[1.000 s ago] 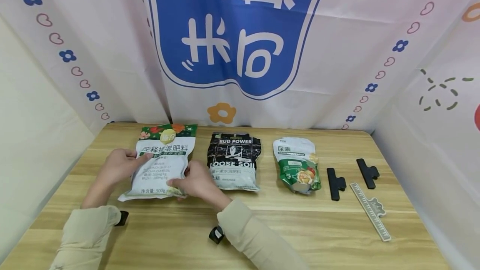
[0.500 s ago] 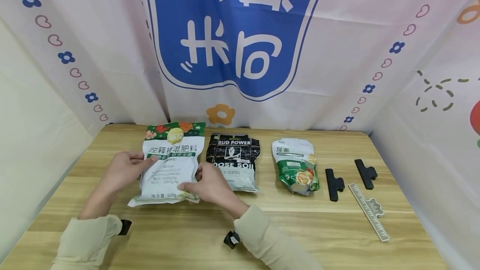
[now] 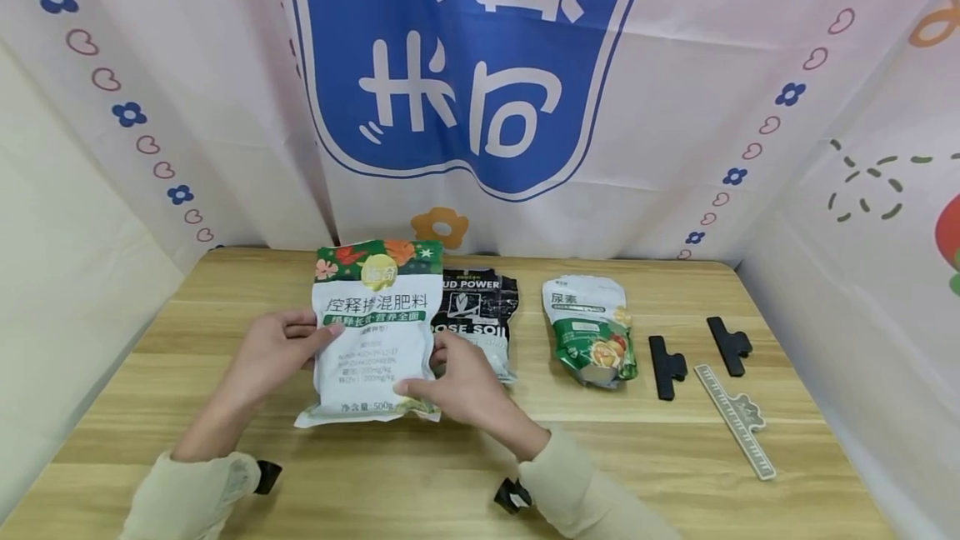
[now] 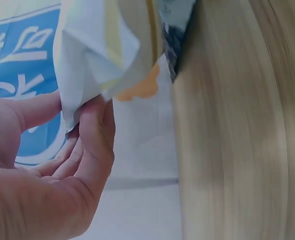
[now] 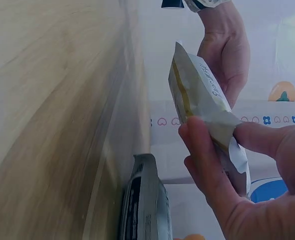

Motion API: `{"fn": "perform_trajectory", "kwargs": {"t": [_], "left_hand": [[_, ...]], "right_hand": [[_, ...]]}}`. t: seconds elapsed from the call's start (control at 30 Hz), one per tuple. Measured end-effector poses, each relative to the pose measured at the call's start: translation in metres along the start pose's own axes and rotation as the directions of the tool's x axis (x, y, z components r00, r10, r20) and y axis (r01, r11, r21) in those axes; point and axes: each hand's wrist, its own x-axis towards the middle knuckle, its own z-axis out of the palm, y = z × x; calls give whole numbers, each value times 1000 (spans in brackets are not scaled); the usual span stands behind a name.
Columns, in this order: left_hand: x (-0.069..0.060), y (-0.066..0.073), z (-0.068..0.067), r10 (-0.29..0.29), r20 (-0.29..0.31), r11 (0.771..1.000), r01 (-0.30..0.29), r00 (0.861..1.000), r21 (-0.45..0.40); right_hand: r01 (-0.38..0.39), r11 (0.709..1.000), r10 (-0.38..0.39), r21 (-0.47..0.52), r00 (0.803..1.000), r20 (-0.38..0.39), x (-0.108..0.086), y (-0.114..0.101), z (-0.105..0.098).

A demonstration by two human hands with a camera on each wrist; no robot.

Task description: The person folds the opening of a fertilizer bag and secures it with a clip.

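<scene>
A white and green fertilizer bag (image 3: 375, 348), printed with flowers along its top, is held up off the table by both hands. My left hand (image 3: 277, 357) pinches its left edge, thumb on the front and fingers behind. On the opposite edge, lower down, my right hand (image 3: 468, 382) grips it the same way. The right wrist view shows the bag (image 5: 207, 95) raised above the wood, thumb and fingers on either side. Behind it, partly covered, is a black and white "LOOSE SOIL" bag (image 3: 487, 311).
Right of centre lies a smaller white and green pouch (image 3: 592, 332). Two black clips (image 3: 666, 367) and a pale ruler-like clip (image 3: 735, 422) lie on the right of the wooden table (image 3: 420, 490). A printed curtain (image 3: 645, 148) hangs along the table's back edge.
Both hands have carried the fertilizer bag to the right and somewhat toward the camera. It now covers the left part of the black bag. The pouch and clips stay where they were.
</scene>
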Motion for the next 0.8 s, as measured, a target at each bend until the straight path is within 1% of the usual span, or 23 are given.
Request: {"fn": "perform_trajectory", "kwargs": {"t": [0.17, 0.33, 0.47, 0.53, 0.67, 0.8], "left_hand": [[-5, 8, 12, -5, 25, 996, 7, 1000, -89], [-12, 16, 24, 2, 59, 981, 9, 998, -192], [-19, 21, 34, 12, 97, 970, 12, 995, -242], [-22, 22, 38, 21, 117, 967, 9, 993, -254], [-27, 25, 48, 60, 160, 964, -15, 985, -267], [-29, 27, 55, 133, 189, 963, -81, 973, -258]], "right_hand": [[20, 1000, -21, -5, 1000, -23, -12, 9, -15], [1, 1000, 0, 21, 1000, -20, -24, 18, -32], [-12, 1000, 12, 29, 1000, 0, -34, 28, -42], [-8, 1000, 8, 24, 1000, 10, -38, 33, -45], [-14, 1000, 13, 27, 999, 31, -46, 42, -53], [-45, 998, 43, 35, 998, 55, -54, 49, -59]]}}
